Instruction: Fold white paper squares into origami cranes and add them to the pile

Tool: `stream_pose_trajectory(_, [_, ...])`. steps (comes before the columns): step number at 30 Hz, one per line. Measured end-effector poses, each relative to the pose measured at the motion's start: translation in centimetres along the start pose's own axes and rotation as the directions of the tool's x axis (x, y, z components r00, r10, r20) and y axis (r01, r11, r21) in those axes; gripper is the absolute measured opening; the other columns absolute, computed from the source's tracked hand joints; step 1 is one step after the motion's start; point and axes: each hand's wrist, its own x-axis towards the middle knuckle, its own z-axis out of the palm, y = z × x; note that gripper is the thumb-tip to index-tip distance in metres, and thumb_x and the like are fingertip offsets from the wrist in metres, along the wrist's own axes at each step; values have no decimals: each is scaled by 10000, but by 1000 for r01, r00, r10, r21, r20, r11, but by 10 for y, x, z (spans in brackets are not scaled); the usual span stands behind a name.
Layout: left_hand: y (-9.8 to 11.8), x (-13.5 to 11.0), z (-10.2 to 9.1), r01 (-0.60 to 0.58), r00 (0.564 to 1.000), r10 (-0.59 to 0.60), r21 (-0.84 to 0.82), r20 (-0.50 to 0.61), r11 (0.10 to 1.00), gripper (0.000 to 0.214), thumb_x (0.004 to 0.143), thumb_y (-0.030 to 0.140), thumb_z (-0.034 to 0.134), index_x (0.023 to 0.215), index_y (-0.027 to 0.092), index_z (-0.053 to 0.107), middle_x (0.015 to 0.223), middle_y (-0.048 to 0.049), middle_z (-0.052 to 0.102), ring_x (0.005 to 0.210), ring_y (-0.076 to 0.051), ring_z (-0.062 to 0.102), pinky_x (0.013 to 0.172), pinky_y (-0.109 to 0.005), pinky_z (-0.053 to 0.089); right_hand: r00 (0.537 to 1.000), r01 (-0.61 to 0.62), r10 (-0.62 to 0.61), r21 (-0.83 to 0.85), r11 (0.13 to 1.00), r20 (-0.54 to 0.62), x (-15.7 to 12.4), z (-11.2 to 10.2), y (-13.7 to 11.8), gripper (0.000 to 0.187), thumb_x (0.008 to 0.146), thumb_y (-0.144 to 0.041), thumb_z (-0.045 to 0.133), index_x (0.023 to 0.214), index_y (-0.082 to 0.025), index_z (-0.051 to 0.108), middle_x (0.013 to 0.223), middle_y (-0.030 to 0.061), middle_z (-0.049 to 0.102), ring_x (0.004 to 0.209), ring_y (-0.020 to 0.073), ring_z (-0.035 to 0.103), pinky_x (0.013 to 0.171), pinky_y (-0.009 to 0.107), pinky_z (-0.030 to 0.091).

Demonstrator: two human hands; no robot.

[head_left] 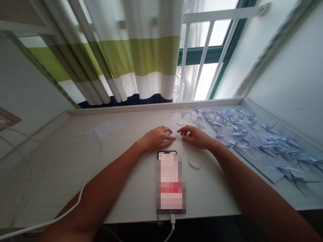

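Note:
A small sheet of white paper (173,130) lies on the table between my hands, faint against the pale surface. My left hand (159,137) rests at its left side, fingers stretched and thumb apart from them, with the fingertips at the paper. On the other side my right hand (193,137) has loosely bent fingers, and a gap shows between index finger and thumb. Its fingertips are near the paper's right edge; whether they touch it I cannot tell. Just below the hands lies a phone (171,174) with a blurred screen.
Many folded paper cranes (237,129) cover the right side, some on a printed sheet (262,161). Paper scraps (186,116) and a curved strip (194,163) lie about. Flat sheets (111,127) sit at left. A white cable (101,151) crosses my left forearm. A raised rim (151,105) edges the table.

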Motion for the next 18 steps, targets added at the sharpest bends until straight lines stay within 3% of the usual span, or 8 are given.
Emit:
stream_pose_trajectory(3, [0, -1, -2, 5, 999, -5, 3, 39, 1000, 333, 1008, 398, 526, 1247, 306, 739, 1329, -101, 647, 1228, -271, 580, 1074, -443, 461, 996, 71, -69, -22, 997, 65, -3, -5, 0, 303, 814, -205, 712, 1111, -212, 774, 1085, 91, 701, 929, 227, 672, 828, 357, 540])
stream_pose_trajectory(7, [-2, -3, -2, 10, 998, -9, -19, 64, 1000, 349, 1010, 402, 516, 1286, 329, 717, 1363, -89, 621, 1263, -277, 536, 1086, -448, 446, 996, 85, -83, -46, 995, 41, -2, -4, 1, 236, 845, -291, 725, 1060, -222, 795, 1056, 89, 695, 900, 230, 657, 835, 386, 536])
stream_pose_trajectory(18, [4, -13, 4, 2, 999, -5, 78, 43, 997, 409, 1032, 400, 485, 1399, 301, 636, 1416, -119, 598, 1280, -298, 503, 1126, -493, 391, 972, 233, -232, -65, 970, 30, 1, 6, 12, 139, 863, -278, 760, 985, -279, 827, 1046, 70, 733, 1015, 252, 661, 942, 413, 509])
